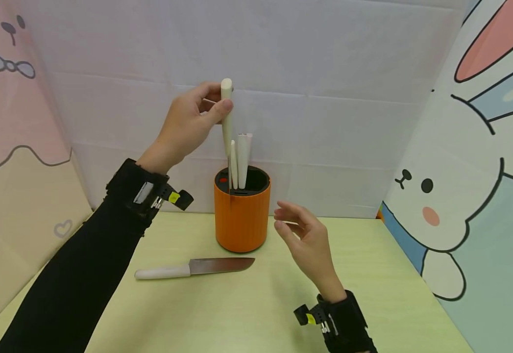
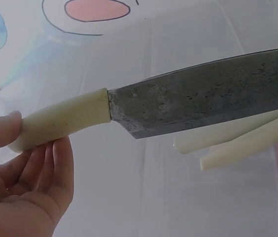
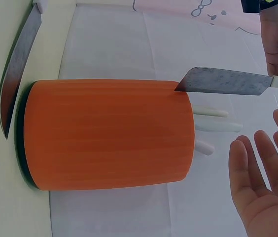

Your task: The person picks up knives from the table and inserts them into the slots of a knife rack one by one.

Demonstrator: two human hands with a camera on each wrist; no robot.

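Pinching a pale-handled knife (image 2: 154,103) near its butt in the left hand (image 1: 190,122), point downward at the mouth of an orange holder (image 1: 242,223), and keeping its tip seemingly just outside the near rim; cannot tell whether touching. Judged mid-placement or mid-removal, direction unclear. Probably calling, if placing, for a slight lift and a shift back over the black insert (image 1: 258,179), clear of the white handles (image 1: 242,162); if removing, for a path away from the right hand (image 1: 306,242), held loosely spread and free near the holder. Also showing a second knife (image 1: 194,267) flat on the bench (image 1: 371,274), in front.
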